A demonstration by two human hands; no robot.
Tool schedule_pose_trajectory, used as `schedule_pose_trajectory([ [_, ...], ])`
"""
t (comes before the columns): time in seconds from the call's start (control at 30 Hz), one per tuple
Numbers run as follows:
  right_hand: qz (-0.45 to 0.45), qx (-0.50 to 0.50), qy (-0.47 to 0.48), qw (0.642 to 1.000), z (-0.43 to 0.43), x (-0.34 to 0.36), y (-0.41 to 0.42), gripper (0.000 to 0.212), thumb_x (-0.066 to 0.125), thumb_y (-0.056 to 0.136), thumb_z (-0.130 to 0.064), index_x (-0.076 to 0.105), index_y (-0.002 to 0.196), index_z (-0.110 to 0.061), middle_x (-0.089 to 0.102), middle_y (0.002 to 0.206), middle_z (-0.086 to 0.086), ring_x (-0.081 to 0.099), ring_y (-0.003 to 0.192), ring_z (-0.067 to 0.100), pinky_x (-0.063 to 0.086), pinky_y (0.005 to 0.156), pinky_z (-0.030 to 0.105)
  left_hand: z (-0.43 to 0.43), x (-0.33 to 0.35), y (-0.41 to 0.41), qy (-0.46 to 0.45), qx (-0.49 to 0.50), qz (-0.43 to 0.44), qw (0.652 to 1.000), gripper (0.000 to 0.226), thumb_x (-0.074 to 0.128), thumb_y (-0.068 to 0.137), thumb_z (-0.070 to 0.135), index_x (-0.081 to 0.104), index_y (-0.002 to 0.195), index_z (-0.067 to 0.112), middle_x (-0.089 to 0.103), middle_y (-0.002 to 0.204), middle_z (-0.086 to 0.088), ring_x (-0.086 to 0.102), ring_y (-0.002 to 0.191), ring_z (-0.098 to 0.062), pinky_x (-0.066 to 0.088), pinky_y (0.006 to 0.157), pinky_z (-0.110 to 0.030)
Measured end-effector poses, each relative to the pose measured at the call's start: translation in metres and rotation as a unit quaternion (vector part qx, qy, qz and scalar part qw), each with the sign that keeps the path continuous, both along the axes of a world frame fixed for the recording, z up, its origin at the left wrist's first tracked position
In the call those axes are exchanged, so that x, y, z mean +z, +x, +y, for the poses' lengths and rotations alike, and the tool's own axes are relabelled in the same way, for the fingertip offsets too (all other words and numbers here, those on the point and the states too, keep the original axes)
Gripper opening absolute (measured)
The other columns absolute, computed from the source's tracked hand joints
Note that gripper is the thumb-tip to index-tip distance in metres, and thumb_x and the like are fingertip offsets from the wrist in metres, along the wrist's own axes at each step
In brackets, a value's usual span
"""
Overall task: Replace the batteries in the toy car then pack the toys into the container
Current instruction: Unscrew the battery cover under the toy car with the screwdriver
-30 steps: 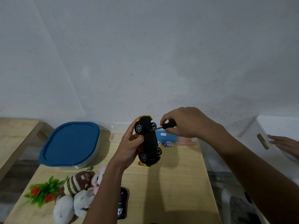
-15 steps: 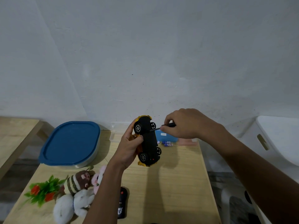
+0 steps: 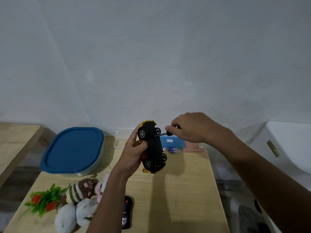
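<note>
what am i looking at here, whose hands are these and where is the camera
The camera sits on a person's head, looking forward and down, so these are that person's own bare hands; no robot is involved. The left hand holds a yellow toy car with its black underside facing us. The right hand holds a small screwdriver, tip against the underside. On the wooden table lie a blue-lidded container, plush toys, a plastic plant, a black remote, loose batteries and a blue box.
</note>
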State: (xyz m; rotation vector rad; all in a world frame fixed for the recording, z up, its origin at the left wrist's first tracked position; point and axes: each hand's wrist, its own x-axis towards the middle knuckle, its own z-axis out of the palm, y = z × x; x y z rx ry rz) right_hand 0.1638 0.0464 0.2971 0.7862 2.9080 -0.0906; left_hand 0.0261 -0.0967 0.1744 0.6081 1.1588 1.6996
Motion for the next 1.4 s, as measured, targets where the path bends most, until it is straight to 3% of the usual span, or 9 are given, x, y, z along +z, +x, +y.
schedule_pose_trajectory([
  [0.13, 0.029, 0.026, -0.043, 0.998, 0.0035, 0.001, 0.0015, 0.019, 0.06, 0.091, -0.043, 0.064, 0.109, -0.039, 0.066, 0.103, -0.013, 0.055, 0.082, 0.006, 0.043, 0.066, 0.026, -0.0009, 0.0, -0.0008, 0.0, 0.005, -0.002, 1.0, 0.069, 0.067, 0.076, 0.009, 0.051, 0.14, 0.029, 0.069, 0.115, -0.01, 0.068, 0.097, -0.027, 0.057, 0.077, -0.043],
  [0.27, 0.021, 0.017, -0.11, 0.993, 0.0067, -0.0026, 0.0006, 0.034, 0.067, 0.09, -0.025, 0.061, 0.122, -0.032, 0.062, 0.114, -0.008, 0.057, 0.094, 0.009, 0.05, 0.084, 0.032, -0.0006, -0.0001, -0.0005, 0.001, 0.001, 0.002, 1.0, 0.066, 0.061, 0.079, 0.006, 0.051, 0.14, 0.03, 0.068, 0.115, -0.011, 0.068, 0.099, -0.029, 0.058, 0.08, -0.046],
  [0.43, -0.023, -0.018, -0.085, 0.996, 0.0047, -0.0056, -0.0029, 0.047, 0.052, 0.089, -0.061, 0.069, 0.085, -0.017, 0.064, 0.073, 0.0, 0.058, 0.062, 0.017, 0.042, 0.055, 0.028, 0.0005, 0.0009, -0.0019, 0.003, 0.0, 0.004, 1.0, 0.068, 0.061, 0.079, 0.006, 0.049, 0.141, 0.031, 0.069, 0.113, -0.009, 0.067, 0.098, -0.029, 0.057, 0.082, -0.047],
  [0.5, -0.004, -0.009, -0.064, 0.998, 0.0031, -0.0052, -0.0031, 0.054, 0.041, 0.096, -0.056, 0.06, 0.069, -0.013, 0.056, 0.062, 0.0, 0.049, 0.053, 0.016, 0.035, 0.051, 0.028, 0.0008, 0.0003, -0.0023, 0.001, 0.001, 0.005, 1.0, 0.068, 0.061, 0.079, 0.006, 0.049, 0.141, 0.031, 0.07, 0.11, -0.008, 0.067, 0.097, -0.029, 0.058, 0.082, -0.047],
  [0.67, 0.013, 0.042, -0.043, 0.998, 0.0059, 0.0018, 0.0002, 0.02, 0.057, 0.092, -0.047, 0.067, 0.107, -0.038, 0.062, 0.097, -0.013, 0.057, 0.084, 0.009, 0.047, 0.07, 0.029, 0.0003, -0.0007, -0.0036, -0.002, 0.003, -0.003, 1.0, 0.07, 0.062, 0.078, 0.005, 0.048, 0.143, 0.029, 0.069, 0.114, -0.01, 0.067, 0.098, -0.03, 0.058, 0.083, -0.048],
  [0.8, 0.017, 0.038, -0.063, 0.997, 0.0062, 0.0036, -0.0013, 0.024, 0.066, 0.087, -0.045, 0.065, 0.11, -0.039, 0.06, 0.096, -0.013, 0.058, 0.089, 0.009, 0.046, 0.07, 0.028, 0.0018, -0.0028, -0.0027, -0.001, -0.002, -0.004, 1.0, 0.069, 0.062, 0.08, 0.004, 0.048, 0.142, 0.029, 0.066, 0.117, -0.016, 0.065, 0.099, -0.032, 0.057, 0.081, -0.047],
  [1.0, 0.025, -0.027, -0.063, 0.997, 0.0047, -0.0018, -0.0075, 0.056, 0.042, 0.097, -0.052, 0.046, 0.057, -0.013, 0.04, 0.053, 0.002, 0.035, 0.046, 0.017, 0.028, 0.048, 0.027, 0.0037, -0.002, -0.0029, 0.006, -0.002, 0.007, 1.0, 0.067, 0.06, 0.081, 0.005, 0.049, 0.142, 0.028, 0.068, 0.115, -0.011, 0.067, 0.096, -0.028, 0.058, 0.076, -0.042],
  [1.2, 0.042, 0.003, -0.114, 0.993, 0.0069, 0.0018, -0.001, 0.026, 0.067, 0.084, -0.052, 0.068, 0.099, -0.031, 0.064, 0.085, -0.013, 0.059, 0.077, 0.007, 0.045, 0.063, 0.025, 0.0016, -0.003, -0.0046, 0.004, 0.0, 0.007, 1.0, 0.069, 0.06, 0.08, 0.004, 0.048, 0.143, 0.028, 0.069, 0.115, -0.011, 0.067, 0.099, -0.03, 0.057, 0.079, -0.045],
  [1.4, 0.039, 0.009, -0.025, 0.999, 0.005, -0.0014, -0.0039, 0.044, 0.036, 0.098, -0.055, 0.07, 0.103, -0.027, 0.057, 0.074, -0.012, 0.051, 0.064, 0.008, 0.04, 0.06, 0.028, 0.0031, -0.0006, -0.0046, 0.005, 0.001, 0.005, 1.0, 0.068, 0.06, 0.08, 0.006, 0.048, 0.142, 0.03, 0.069, 0.116, -0.009, 0.067, 0.102, -0.03, 0.057, 0.078, -0.045],
])
